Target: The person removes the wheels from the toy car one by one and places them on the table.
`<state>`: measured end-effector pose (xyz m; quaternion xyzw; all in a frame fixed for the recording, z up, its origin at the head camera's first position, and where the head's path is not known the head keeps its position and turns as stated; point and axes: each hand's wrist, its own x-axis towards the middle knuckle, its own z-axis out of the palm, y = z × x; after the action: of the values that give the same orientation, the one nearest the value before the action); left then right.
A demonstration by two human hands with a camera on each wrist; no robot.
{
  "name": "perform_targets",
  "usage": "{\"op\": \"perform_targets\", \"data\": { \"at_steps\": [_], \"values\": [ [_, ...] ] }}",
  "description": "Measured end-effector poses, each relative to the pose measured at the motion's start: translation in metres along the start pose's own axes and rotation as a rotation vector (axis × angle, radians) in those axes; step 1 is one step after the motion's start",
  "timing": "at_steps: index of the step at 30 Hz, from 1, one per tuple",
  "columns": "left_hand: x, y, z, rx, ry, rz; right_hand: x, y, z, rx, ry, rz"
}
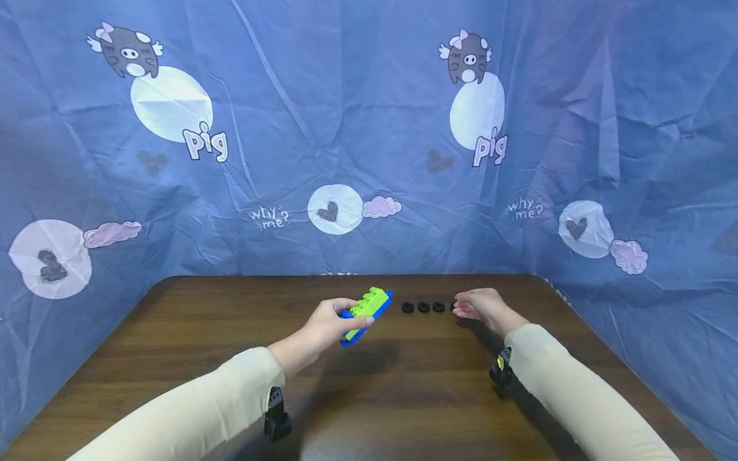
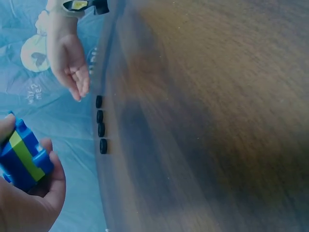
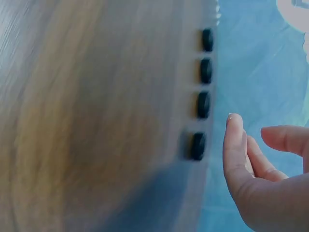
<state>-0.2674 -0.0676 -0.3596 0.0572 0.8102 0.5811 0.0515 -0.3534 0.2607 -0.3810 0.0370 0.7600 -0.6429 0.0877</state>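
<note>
My left hand (image 1: pixel 316 331) grips a lime-green and blue building-brick car body (image 1: pixel 369 303), thumb on the near side and fingers behind. It is held tilted above the table; the left wrist view shows blue bricks (image 2: pixel 17 169) on both sides of a green band. Several small black toy wheels (image 1: pixel 423 307) lie in a row toward the back of the table, to the right of the bricks. At the right end of that row is my right hand (image 1: pixel 483 306), partly covering the last wheel. In the right wrist view its fingers (image 3: pixel 235 145) are spread from the thumb, with nothing between them.
The brown wooden table (image 1: pixel 403 397) has rounded back corners. Behind it and along both sides hangs a blue printed cloth (image 1: pixel 369 128). A small black device (image 1: pixel 277 416) is strapped at each wrist.
</note>
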Motion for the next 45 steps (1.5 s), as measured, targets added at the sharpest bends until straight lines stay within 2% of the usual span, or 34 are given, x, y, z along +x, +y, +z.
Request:
{"op": "perform_targets", "data": {
  "at_steps": [6,11,14,21,26,33,38,45],
  "values": [
    [0.003,0.004,-0.002,0.008,0.017,0.007,-0.009,-0.020,0.016,-0.012,-0.070,-0.023],
    [0.004,0.007,-0.003,0.031,0.000,0.007,-0.016,-0.032,0.032,-0.013,-0.138,-0.046],
    [0.004,0.008,-0.004,0.048,-0.003,0.008,-0.021,-0.037,0.041,-0.014,-0.178,-0.065],
    [0.004,0.009,-0.005,0.089,-0.045,0.068,-0.034,-0.046,0.061,-0.028,-0.280,-0.104],
    [0.004,0.010,-0.005,0.097,-0.026,0.089,-0.042,-0.050,0.072,-0.014,-0.360,-0.110],
    [0.005,0.010,-0.008,0.103,-0.031,0.062,-0.054,-0.054,0.086,-0.030,-0.463,-0.103],
    [0.006,0.014,-0.008,0.125,-0.055,0.056,-0.060,-0.057,0.097,-0.070,-0.477,-0.079],
    [0.004,0.014,-0.009,0.132,-0.043,0.057,-0.063,-0.057,0.109,-0.068,-0.412,-0.080]
  ]
}}
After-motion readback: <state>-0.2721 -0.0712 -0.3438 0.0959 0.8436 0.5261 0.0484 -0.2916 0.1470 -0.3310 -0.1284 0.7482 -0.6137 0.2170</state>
